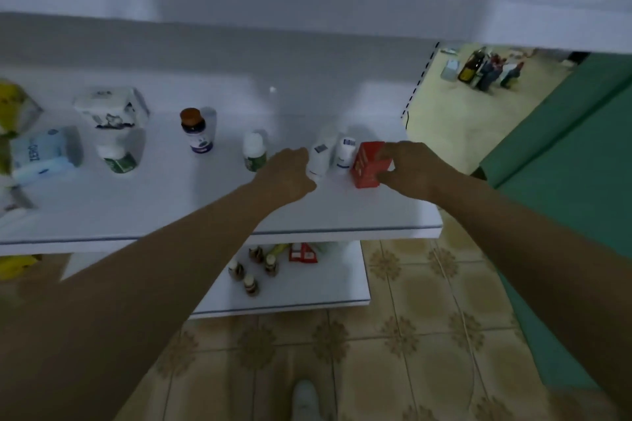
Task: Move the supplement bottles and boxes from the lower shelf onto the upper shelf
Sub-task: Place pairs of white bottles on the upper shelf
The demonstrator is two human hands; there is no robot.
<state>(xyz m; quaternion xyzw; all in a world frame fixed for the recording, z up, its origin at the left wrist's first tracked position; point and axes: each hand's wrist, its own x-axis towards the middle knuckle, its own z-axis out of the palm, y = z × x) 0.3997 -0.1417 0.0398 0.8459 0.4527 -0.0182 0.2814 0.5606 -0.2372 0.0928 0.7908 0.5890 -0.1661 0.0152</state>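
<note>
I am reaching both arms onto the upper shelf (219, 215). My right hand (407, 166) is gripping the red box (367, 164), thumb on its near side and fingers wrapped over its far right edge, the box standing on the shelf near the right end. My left hand (290, 174) is curling around a white bottle (318, 159) just left of the red box, fingers narrow against its side. A second white bottle (344, 152) is standing between that bottle and the red box. Farther left of the red box a green-labelled white bottle (254, 151) and a brown-capped dark bottle (196, 130) are standing apart. Below the red box, the lower shelf (307, 297) is still carrying several small brown bottles (251, 284) and a red packet (302, 253); details there are blurring out.
</note>
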